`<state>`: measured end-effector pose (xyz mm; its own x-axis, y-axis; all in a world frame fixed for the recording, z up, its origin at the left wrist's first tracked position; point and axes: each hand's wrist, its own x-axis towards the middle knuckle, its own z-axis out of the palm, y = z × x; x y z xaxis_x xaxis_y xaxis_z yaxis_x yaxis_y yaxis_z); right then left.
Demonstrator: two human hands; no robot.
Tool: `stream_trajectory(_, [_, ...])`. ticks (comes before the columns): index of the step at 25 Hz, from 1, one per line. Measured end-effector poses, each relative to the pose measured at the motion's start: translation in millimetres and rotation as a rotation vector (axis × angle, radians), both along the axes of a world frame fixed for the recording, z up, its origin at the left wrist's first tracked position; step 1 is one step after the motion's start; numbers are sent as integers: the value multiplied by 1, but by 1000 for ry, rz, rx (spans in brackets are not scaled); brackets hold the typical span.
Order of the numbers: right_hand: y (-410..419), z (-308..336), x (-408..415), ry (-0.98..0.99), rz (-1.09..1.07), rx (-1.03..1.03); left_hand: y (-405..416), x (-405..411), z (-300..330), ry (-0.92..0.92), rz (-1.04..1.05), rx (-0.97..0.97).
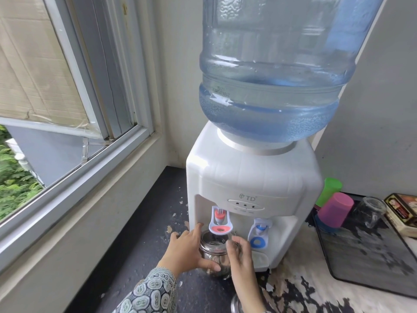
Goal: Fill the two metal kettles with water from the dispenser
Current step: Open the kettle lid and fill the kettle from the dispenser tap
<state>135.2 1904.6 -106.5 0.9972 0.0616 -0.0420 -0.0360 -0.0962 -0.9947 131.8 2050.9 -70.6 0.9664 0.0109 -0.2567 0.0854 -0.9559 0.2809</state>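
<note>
Kettle [214,256] stands under the dispenser's [252,177] red tap [220,219]; I see my left hand [188,251] grasping its side, my right hand [240,251] pinching its handle.

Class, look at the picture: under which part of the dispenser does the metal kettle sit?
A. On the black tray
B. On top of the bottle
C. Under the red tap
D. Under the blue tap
C: the metal kettle sits with its open mouth directly below the red tap, held by both hands.

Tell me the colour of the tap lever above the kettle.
Red-pink on a white lever, over the kettle; head view.
</note>
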Motion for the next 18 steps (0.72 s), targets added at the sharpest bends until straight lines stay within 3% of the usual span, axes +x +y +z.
stream_trajectory(18, [-10,-10,3,-33,83,-19,3,3,-7,7,-7,1])
